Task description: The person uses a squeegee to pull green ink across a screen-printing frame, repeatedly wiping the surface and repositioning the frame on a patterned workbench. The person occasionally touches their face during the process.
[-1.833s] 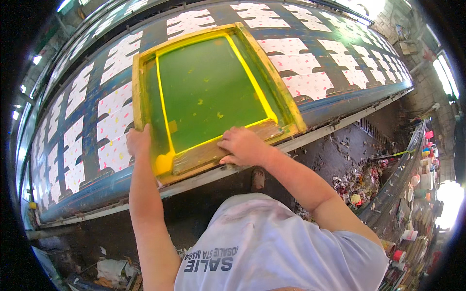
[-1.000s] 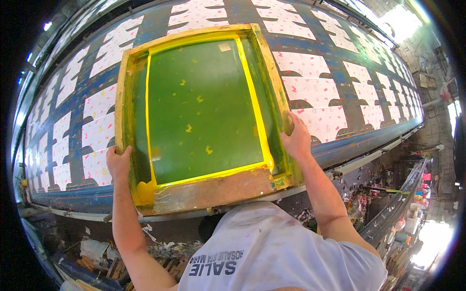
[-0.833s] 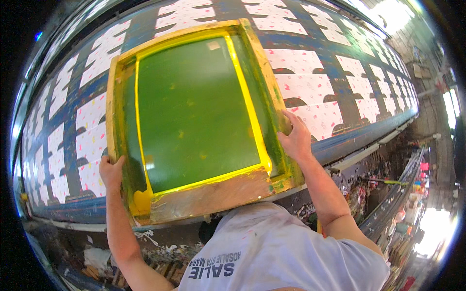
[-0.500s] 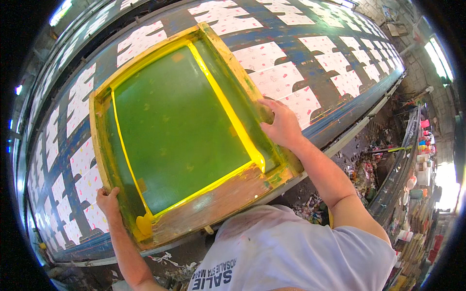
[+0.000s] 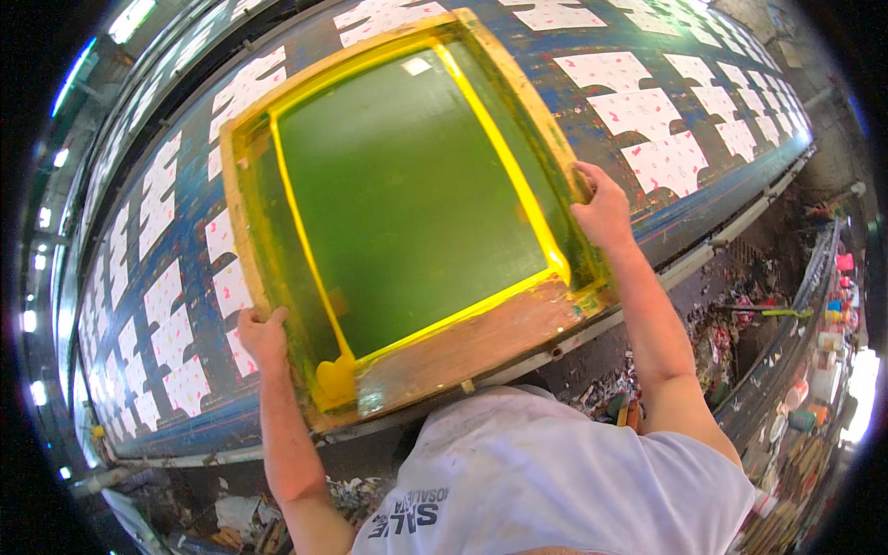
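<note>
A wooden-framed printing screen (image 5: 407, 213) with green mesh spans the middle of the view, tilted a little. Lines of yellow ink run along the mesh's sides and near edge, and a thicker yellow blob (image 5: 336, 381) sits in its near left corner. My left hand (image 5: 265, 339) is closed on the left rail, thumb on top. On the right rail, my right hand (image 5: 603, 205) grips with fingers curled over the wood. Under and around the screen lie white fabric pieces (image 5: 643, 111) with small red prints; the screen covers some. Whether it touches the table cannot be seen.
The long dark-blue table (image 5: 680, 222) stretches far to the right, with a metal rail along its near edge. Paper scraps and rubbish (image 5: 601, 388) lie below it. Several paint containers (image 5: 823, 351) line a shelf at the right. A second table runs behind at upper left.
The screen has moved right and farther away, both hands moving with it and keeping their grip. It now covers fabric pieces that showed to its right before.
</note>
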A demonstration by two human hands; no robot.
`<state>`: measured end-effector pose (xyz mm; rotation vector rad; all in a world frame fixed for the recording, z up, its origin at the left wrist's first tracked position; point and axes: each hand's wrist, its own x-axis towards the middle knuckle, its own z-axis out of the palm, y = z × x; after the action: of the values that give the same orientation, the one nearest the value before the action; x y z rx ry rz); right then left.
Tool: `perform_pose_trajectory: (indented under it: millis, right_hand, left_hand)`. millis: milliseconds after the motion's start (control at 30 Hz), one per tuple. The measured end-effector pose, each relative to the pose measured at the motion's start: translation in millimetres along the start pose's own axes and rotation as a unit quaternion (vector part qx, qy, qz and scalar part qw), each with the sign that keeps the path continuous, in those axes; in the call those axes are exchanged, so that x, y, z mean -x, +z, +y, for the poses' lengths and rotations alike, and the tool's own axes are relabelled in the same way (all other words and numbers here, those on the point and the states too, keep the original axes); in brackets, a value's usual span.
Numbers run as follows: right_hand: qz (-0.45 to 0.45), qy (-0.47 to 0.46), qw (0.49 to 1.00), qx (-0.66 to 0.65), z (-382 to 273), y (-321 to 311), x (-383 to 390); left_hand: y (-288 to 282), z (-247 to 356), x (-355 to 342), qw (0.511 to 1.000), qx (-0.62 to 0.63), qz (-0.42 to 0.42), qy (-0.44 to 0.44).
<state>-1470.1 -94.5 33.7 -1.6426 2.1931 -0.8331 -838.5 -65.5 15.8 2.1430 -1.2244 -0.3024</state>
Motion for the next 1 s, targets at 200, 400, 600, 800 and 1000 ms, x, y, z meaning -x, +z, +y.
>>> perform_pose_trajectory:
  millis: [200,400,600,800,1000]
  right_hand:
    - [0.006,0.017,0.999,-0.033,71.3,-37.9,-26.2]
    - [0.002,0.015,0.997,-0.077,111.2,-53.5,-46.1]
    - [-0.022,-0.008,0.996,-0.091,124.2,-63.0,-51.9]
    - [0.023,-0.136,0.986,0.089,97.6,-73.3,-25.7]
    - [-0.224,-0.365,0.903,-0.03,21.9,-94.3,72.7]
  left_hand:
    - [51.8,55.6,45.4,1.0,0.018,0.008,-0.002]
    - [70.0,89.7,69.4,0.999,0.05,-0.01,-0.019]
    - [77.0,93.4,75.6,0.998,0.058,-0.006,-0.016]
    - [87.6,71.3,63.0,1.0,0.009,-0.018,-0.007]
    - [89.9,69.3,61.6,0.998,-0.022,-0.051,-0.025]
